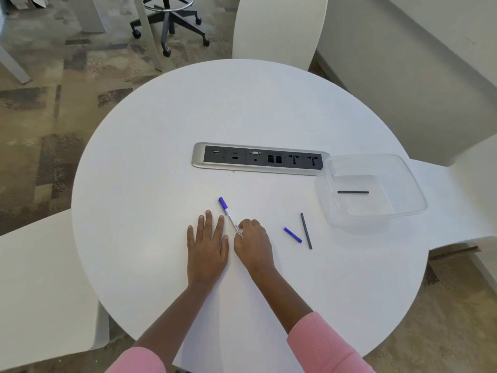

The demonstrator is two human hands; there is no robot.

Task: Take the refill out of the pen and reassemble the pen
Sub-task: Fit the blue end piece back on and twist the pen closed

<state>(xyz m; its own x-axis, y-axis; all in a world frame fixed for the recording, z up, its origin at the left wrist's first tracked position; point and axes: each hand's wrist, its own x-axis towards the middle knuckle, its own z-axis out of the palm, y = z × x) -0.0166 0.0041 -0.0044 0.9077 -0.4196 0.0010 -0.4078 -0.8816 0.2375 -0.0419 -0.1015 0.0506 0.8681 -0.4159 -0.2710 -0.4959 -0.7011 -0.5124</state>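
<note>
A white pen with a blue cap (pixel 228 213) lies on the round white table (pixel 166 146), cap end pointing away from me. My right hand (pixel 252 244) has its fingers curled over the pen's near end and pinches the barrel. My left hand (pixel 206 246) lies flat on the table just left of the pen, fingers straight. To the right lie a small blue pen piece (pixel 292 234) and a dark thin refill (pixel 306 230), both loose on the table.
A clear plastic tub (pixel 403 208) at the right holds another dark refill (pixel 353 192). A power and data socket strip (pixel 259 159) is set into the table's middle. White chairs (pixel 279 25) stand around the table, and an office chair base (pixel 168 21) is behind.
</note>
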